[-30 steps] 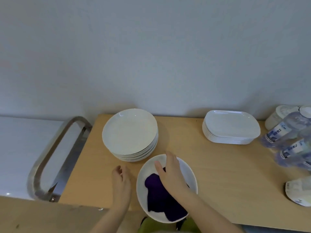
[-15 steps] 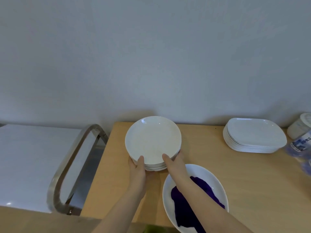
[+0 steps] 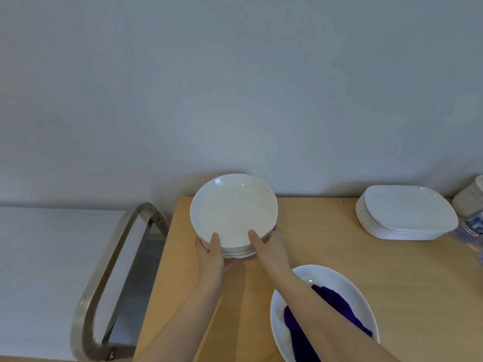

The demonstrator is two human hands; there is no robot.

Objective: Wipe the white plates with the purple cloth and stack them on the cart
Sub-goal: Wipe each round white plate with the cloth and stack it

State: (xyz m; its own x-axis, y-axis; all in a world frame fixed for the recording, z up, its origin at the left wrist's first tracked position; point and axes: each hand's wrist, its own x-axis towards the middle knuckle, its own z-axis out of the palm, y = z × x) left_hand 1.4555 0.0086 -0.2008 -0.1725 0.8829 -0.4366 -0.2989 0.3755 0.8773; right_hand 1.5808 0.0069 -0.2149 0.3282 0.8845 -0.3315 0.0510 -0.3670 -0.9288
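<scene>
A metal cart handle point(image 3: 104, 278) stands left of the wooden surface point(image 3: 326, 246). The left hand point(image 3: 211, 257) and right hand point(image 3: 266, 246) grip the stack of round plates point(image 3: 232, 212) near the surface's far left corner. The purple cloth point(image 3: 337, 304) lies in a white plate point(image 3: 363, 296); square plates point(image 3: 405, 212) sit far right.

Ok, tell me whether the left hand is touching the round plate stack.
Touching. The head view shows the left hand gripping the stack of round plates, thumb lying over the top rim.
</scene>
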